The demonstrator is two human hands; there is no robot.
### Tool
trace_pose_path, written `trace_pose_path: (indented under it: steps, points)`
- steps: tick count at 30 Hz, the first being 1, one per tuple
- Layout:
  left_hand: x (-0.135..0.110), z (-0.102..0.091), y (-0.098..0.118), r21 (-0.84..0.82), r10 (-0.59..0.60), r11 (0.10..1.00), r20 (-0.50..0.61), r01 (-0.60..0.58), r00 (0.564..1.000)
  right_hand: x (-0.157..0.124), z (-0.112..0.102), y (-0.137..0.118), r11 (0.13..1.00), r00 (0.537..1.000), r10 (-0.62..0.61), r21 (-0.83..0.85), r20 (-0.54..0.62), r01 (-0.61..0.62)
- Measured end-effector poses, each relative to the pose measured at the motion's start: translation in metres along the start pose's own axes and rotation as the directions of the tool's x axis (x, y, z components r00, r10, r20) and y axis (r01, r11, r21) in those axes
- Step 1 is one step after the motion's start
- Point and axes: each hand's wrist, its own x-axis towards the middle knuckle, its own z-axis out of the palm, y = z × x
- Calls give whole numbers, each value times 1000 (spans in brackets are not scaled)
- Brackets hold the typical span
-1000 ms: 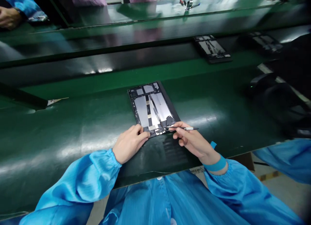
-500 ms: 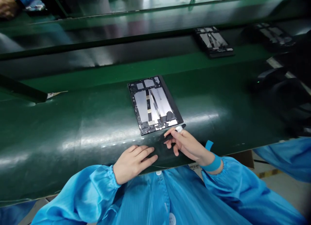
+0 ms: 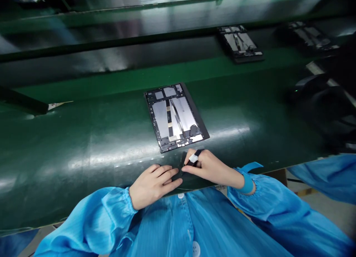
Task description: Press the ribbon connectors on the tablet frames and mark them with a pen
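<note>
Black tweezers (image 3: pixel 198 152) with a white band are pinched in my right hand (image 3: pixel 204 166), pointing down at the green mat close to my left fingertips. A blue strap circles that wrist. My left hand (image 3: pixel 155 184) lies palm down near the table's front edge, fingers stretched out and apart. Just beyond both hands rests an opened tablet (image 3: pixel 176 118), its inside facing up, with silver plates, a dark ribbon cable and a thin cable crossing the middle. Neither hand touches it. Whether anything small sits at the tweezer tips, I cannot tell.
Another opened tablet (image 3: pixel 241 44) lies on the dark strip at the back right, and a blurred one (image 3: pixel 313 34) farther right. A dark post (image 3: pixel 23 100) stands at left. Dark, blurred equipment (image 3: pixel 322 97) fills the right side. A co-worker's blue sleeve (image 3: pixel 325 177) shows at right.
My right hand has turned and moved left and down, bringing the tweezers from beside the tablet's corner to the mat near my left fingertips. My left hand has stayed nearly still.
</note>
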Motion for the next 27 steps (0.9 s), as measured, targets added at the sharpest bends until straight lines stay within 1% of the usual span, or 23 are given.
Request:
trace_pose_path:
  steps: [3, 5, 10, 11, 13, 14, 16, 17, 18, 19, 21, 22, 23, 25, 27]
  points:
    - [1, 0, 0, -1, -2, 1000, -9, 2, 1000, 2, 0, 1, 999, 1000, -23, -28, 18, 24]
    - [1, -1, 0, 2, -1, 1000, -10, 1, 1000, 2, 0, 2, 1000, 1000, -12, -25, 19, 13]
    - [0, 1, 0, 13, 8, 1000, 16, -8, 1000, -1, 5, 3, 1000, 1000, -7, -15, -4, 7]
    - [0, 2, 1, 13, 6, 1000, 13, -6, 1000, -1, 5, 4, 1000, 1000, -7, 20, -12, 8]
    - [0, 2, 3, 9, -4, 1000, -3, 4, 1000, -1, 3, 7, 982, 1000, 19, 191, -13, -16]
    - [1, 1, 3, 3, -11, 1000, -4, 11, 1000, 1, 0, 8, 949, 999, 41, 312, -7, -37]
    - [1, -2, 3, -29, -17, 999, -9, 17, 1000, 8, -10, 9, 848, 996, 89, 524, 4, -78]
    - [1, -4, 1, -56, -22, 998, -19, 21, 1000, 13, -17, 9, 807, 994, 106, 584, 3, -88]
    - [2, -7, -2, -85, -41, 996, -36, 37, 999, 21, -23, 7, 786, 993, 118, 611, -1, -92]
    - [2, -9, -6, -109, -78, 992, -69, 71, 995, 29, -29, 5, 784, 993, 120, 614, -3, -93]
    - [2, -13, -16, -104, -194, 978, -140, 180, 971, 48, -38, -2, 800, 994, 110, 592, 12, -96]
    - [2, -14, -22, -69, -245, 969, -164, 236, 956, 57, -40, -5, 811, 995, 99, 576, 29, -98]
    - [2, -14, -27, -18, -268, 963, -177, 269, 947, 66, -41, -8, 823, 995, 88, 559, 51, -102]
    - [1, -12, -35, 81, -254, 959, -165, 270, 953, 81, -41, -13, 846, 992, 75, 519, 102, -117]
    - [-1, -8, -39, 126, -223, 963, -133, 239, 966, 91, -39, -14, 869, 987, 78, 476, 143, -138]
